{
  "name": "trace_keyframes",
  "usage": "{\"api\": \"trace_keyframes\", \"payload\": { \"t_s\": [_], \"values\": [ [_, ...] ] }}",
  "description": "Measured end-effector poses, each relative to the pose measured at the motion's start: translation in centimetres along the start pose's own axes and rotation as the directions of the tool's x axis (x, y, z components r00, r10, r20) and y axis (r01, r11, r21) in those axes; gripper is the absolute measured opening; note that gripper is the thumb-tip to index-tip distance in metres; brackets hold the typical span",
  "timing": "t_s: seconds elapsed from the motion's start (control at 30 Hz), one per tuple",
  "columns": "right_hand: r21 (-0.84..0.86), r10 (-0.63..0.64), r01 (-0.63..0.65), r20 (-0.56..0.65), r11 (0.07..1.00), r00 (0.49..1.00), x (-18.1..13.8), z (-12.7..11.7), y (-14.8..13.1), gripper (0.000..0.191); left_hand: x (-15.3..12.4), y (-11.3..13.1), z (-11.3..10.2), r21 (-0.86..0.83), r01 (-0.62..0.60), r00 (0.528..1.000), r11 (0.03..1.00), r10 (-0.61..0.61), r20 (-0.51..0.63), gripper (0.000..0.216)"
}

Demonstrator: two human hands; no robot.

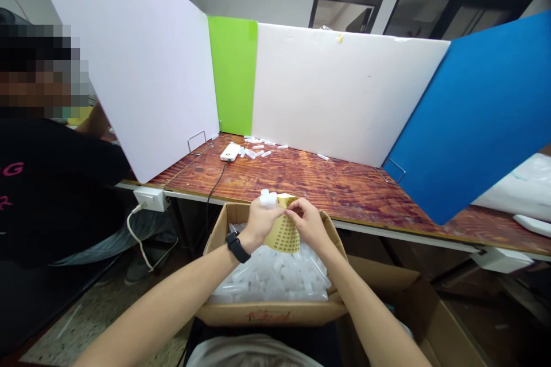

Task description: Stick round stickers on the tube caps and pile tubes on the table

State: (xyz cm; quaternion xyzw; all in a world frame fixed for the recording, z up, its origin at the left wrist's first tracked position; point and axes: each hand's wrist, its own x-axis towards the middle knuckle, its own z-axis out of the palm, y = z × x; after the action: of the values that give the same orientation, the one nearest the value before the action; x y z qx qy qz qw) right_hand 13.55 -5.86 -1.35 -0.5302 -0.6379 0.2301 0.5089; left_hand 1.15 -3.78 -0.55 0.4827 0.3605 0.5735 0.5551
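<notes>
My left hand (260, 222) is closed around a small clear plastic piece (268, 199) and the left edge of a yellow sheet of small stickers (284, 232). My right hand (308, 222) pinches the top of that same yellow sheet with thumb and fingertips. Both hands hover over an open cardboard box (275, 312) filled with several clear plastic pieces (275, 278). A black watch sits on my left wrist.
A wooden table (327, 180) lies ahead, fenced by white, green and blue boards (344, 86). Loose clear pieces and a white device (230, 152) with a cable lie at the back left. A person in black sits at the left. A second box (439, 321) stands at the lower right.
</notes>
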Motion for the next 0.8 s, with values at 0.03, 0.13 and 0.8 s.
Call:
{"api": "trace_keyframes", "payload": {
  "t_s": [0.03,0.13,0.8],
  "values": [
    [0.034,0.017,-0.018,0.024,0.999,1.000,-0.1,-0.2,0.0,0.011,0.2,-0.1,-0.2,0.017,-0.008,1.000,1.000,0.008,0.016,0.017],
    [0.158,0.050,-0.060,0.066,0.986,0.997,-0.5,-1.0,-0.2,0.012,0.6,-0.2,-0.8,0.082,-0.016,1.000,0.996,0.014,0.023,0.014],
    [0.092,-0.060,0.036,0.273,0.995,0.960,0.3,-2.8,-9.0,0.009,-0.9,1.5,-1.9,0.630,-0.666,0.709,0.398,0.600,0.370,0.010]
  ]
}}
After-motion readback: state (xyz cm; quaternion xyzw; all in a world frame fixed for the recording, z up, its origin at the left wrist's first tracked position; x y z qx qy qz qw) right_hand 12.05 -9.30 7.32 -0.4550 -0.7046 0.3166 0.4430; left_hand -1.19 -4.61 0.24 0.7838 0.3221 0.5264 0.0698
